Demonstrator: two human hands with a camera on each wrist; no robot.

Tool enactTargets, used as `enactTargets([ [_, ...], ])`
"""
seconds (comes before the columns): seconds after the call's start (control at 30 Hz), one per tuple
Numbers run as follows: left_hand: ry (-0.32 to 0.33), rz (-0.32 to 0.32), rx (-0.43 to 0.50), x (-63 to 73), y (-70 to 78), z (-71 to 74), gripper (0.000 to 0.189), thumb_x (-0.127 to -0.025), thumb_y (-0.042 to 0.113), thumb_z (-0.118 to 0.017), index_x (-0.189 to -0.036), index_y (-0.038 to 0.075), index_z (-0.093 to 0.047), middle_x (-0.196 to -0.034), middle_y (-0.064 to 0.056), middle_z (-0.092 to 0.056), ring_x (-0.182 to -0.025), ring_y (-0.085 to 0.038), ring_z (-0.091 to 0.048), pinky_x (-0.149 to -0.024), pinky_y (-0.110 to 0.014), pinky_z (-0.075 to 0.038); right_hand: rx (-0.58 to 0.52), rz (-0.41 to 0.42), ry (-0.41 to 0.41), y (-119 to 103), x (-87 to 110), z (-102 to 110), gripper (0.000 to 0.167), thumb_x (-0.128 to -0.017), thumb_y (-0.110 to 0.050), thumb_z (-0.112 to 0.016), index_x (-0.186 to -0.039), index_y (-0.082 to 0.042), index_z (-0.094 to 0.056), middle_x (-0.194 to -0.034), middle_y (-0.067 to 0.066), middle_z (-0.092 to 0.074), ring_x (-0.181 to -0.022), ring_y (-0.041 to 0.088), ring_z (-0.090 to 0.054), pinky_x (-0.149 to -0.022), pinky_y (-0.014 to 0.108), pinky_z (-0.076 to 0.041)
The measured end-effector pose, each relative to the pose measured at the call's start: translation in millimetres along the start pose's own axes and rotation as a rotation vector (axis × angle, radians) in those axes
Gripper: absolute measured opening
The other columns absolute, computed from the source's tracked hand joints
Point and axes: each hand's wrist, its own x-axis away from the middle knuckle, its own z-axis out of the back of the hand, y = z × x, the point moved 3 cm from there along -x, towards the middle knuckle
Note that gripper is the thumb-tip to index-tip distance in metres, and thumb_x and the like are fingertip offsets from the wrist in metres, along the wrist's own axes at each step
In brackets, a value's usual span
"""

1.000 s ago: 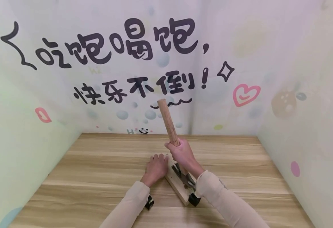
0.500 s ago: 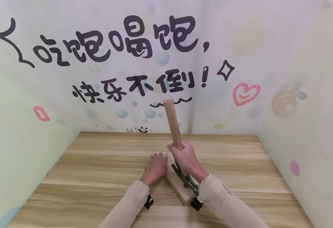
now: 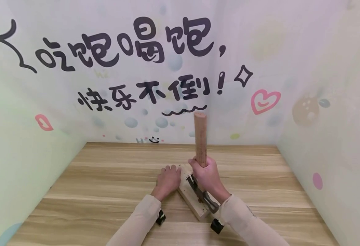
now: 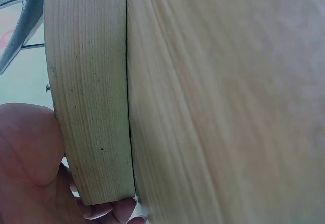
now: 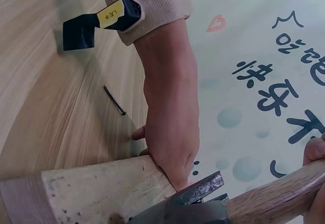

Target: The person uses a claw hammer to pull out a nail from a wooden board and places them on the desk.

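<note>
My right hand (image 3: 208, 176) grips the wooden handle (image 3: 200, 140) of a claw hammer, which stands up steeply. The dark steel hammer head (image 3: 202, 195) lies low over a pale wooden board (image 3: 192, 201). In the left wrist view, the claw (image 4: 28, 21) is beside the board, with a thin metal shaft at it. A small nail (image 4: 48, 88) sticks out of the board nearer my thumb. My left hand (image 3: 168, 180) holds the board's far end, thumb on the top face and fingers around the end.
A loose dark nail (image 5: 115, 100) lies on the wood-grain table (image 3: 106, 177), left of the board. Black wrist cameras (image 3: 160, 217) hang under both sleeves. Printed walls (image 3: 315, 112) enclose the table at the back and sides.
The hammer handle has swung to the right and a little towards me, with my right hand moving along. My left hand and the board stay nearly where they were.
</note>
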Motion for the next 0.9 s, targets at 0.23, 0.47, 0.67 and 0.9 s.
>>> enactTargets([
  [0.23, -0.013, 0.001, 0.003, -0.8, 1.5, -2.0, 0.048, -0.108, 0.038, -0.035, -0.119, -0.003, -0.058, -0.105, -0.022, -0.059, -0.1, -0.038, -0.056, -0.077, -0.052, -0.05, -0.089, 0.125, 0.022, -7, 13.2, 10, 0.022, -0.095, -0.002, -0.06, -0.077, 0.008, -0.051, -0.052, -0.002, -0.045, -0.045, 0.007, -0.043, -0.043, 0.025, -0.036],
  [0.47, -0.036, 0.013, 0.016, -0.4, -0.1, -2.9, 0.049, -0.108, 0.038, -0.034, -0.124, -0.003, -0.056, -0.111, -0.023, -0.058, -0.105, -0.038, -0.055, -0.081, -0.052, -0.05, -0.262, 0.279, 0.044, -10, 19.4, 23, 0.023, -0.094, 0.007, -0.05, -0.073, 0.006, -0.04, -0.048, 0.011, -0.034, -0.039, 0.025, -0.03, -0.038, 0.036, -0.027],
  [0.67, -0.045, 0.024, 0.021, 0.4, -1.0, -4.4, 0.051, -0.108, 0.039, -0.033, -0.125, -0.003, -0.056, -0.111, -0.023, -0.058, -0.106, -0.039, -0.055, -0.081, -0.053, -0.05, -0.354, 0.275, 0.05, -6, 19.9, 33, 0.025, -0.093, 0.007, -0.046, -0.07, 0.001, -0.036, -0.048, 0.012, -0.033, -0.038, 0.025, -0.028, -0.038, 0.035, -0.026],
  [0.9, -0.032, 0.03, 0.021, 0.0, 1.1, -2.3, 0.051, -0.108, 0.039, -0.033, -0.125, -0.003, -0.056, -0.114, -0.024, -0.058, -0.108, -0.04, -0.055, -0.083, -0.054, -0.05, -0.391, 0.35, 0.019, -8, 21.9, 37, 0.025, -0.094, 0.009, -0.044, -0.071, 0.002, -0.035, -0.047, 0.013, -0.031, -0.038, 0.03, -0.024, -0.037, 0.037, -0.024],
])
